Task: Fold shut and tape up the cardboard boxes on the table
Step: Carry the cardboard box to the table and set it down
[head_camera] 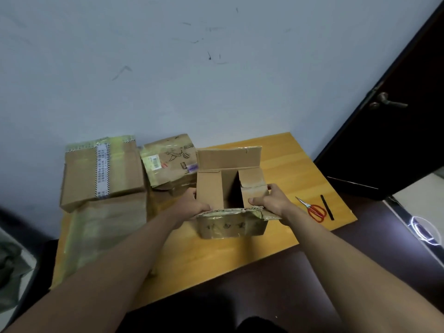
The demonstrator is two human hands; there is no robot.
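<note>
The open box (230, 198) is sitting near the middle of the surface (288, 164), its two side flaps being pressed inward while the far flap is standing up and the near one is hanging down, so folding is only starting and no tape is on yet. The left hand (192, 207) and right hand (269, 200) are each grasping a side flap. The large box (101, 171) at far left is looking taped already, the box behind (170, 162) probably too, and red scissors (314, 210) are lying to the right.

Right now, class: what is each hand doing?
Left hand: grips the open brown cardboard box at its left flap.
Right hand: grips its right flap.
</note>
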